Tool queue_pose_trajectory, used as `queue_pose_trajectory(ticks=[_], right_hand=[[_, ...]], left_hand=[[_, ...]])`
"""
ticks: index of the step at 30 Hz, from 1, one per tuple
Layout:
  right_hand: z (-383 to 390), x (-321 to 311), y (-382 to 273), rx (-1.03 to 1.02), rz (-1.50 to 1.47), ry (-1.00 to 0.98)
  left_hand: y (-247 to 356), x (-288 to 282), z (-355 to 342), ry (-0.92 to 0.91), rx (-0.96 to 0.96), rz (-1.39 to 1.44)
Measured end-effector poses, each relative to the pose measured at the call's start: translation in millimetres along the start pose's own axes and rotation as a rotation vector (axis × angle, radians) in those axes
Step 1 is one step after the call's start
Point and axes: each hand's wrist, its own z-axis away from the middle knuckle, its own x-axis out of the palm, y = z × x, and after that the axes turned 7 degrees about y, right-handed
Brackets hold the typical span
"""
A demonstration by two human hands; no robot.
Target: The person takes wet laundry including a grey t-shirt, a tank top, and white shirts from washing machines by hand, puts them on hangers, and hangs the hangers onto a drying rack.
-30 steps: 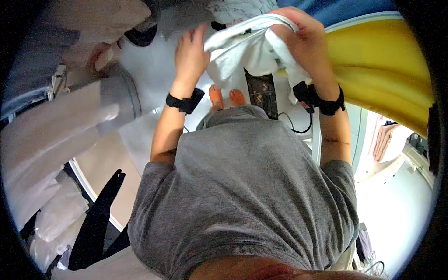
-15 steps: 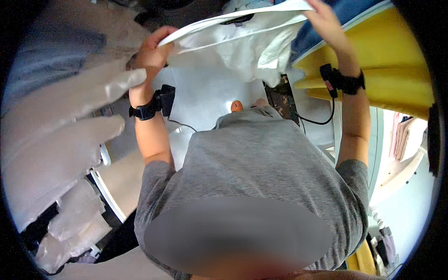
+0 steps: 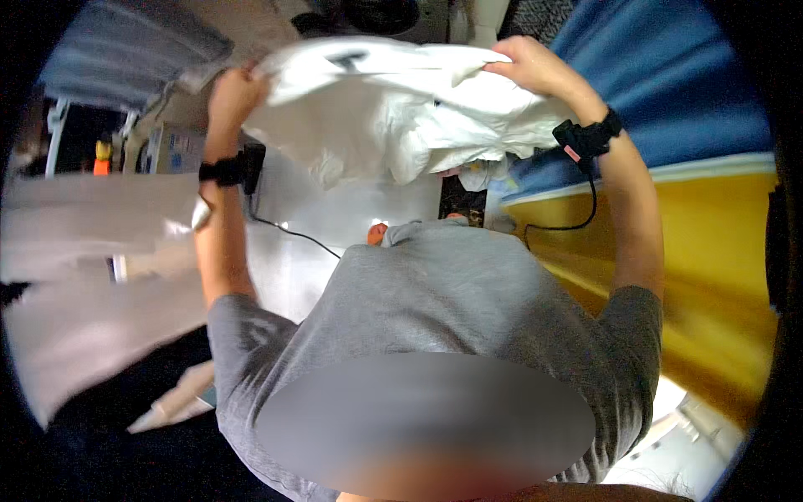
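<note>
A white garment (image 3: pixel 393 109) with a dark label on its inner edge is stretched between my two hands in front of me. My left hand (image 3: pixel 237 96) is closed on the left end of the garment's edge. On the right end, my right hand (image 3: pixel 529 65) pinches the same edge between thumb and fingers. Below that edge the cloth hangs in loose folds, partly blurred by motion. Both wrists wear black straps with small black boxes and cables. The kind of garment cannot be made out.
On my right hang a blue curtain (image 3: pixel 669 92) and a yellow curtain (image 3: pixel 711 243), close to my right arm. Pale cloth or plastic covers (image 3: pixel 100 234) stand close to my left forearm. A light, shiny floor (image 3: pixel 326 213) lies below, with a dark patterned piece (image 3: pixel 462 201) near my feet.
My hands have spread farther apart and lowered slightly, still holding the white garment. The surroundings have shifted in view: more of the blue curtain shows on the right.
</note>
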Motion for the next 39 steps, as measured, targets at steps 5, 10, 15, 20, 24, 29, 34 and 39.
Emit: queue_pose_trajectory(ticks=[5, 10, 15, 20, 24, 29, 34, 39], right_hand=[[-58.1, -43.8, -11.0, -0.215, 0.013, 0.149], [-57.0, -92.8, -61.6, -0.283, -0.244, 0.383], [-90.9, 14.8, -11.2, -0.555, 0.283, -0.09], [-23.3, -19.8, 16.7, -0.312, -0.353, -0.172], [-61.9, -50.7, -42.2, -0.493, -0.437, -0.636], [-85.7, -138.3, -236.7, -1.055, -0.466, -0.296], [-76.8, -206.6, -399.3, -1.335, -0.716, 0.015], [-100.2, -242.1, -541.9, -1.433, -0.789, 0.098]], left_hand=[[-75.9, -41.3, 21.8, 0.18, -0.228, 0.004], [-70.6, -124.4, 99.5, 0.647, -0.155, 0.518], [-10.6, -17.8, 176.5, 0.282, -0.222, -0.088], [35.4, -8.1, 267.9, 0.169, -0.623, 0.64], [38.1, -40.6, 269.2, 0.421, -0.661, 0.892], [13.4, -48.5, 318.6, 0.733, -0.614, 0.698], [-4.6, -9.6, 367.3, 0.757, -0.624, 0.664], [-23.0, -32.4, 419.9, 0.612, -0.834, 0.665]])
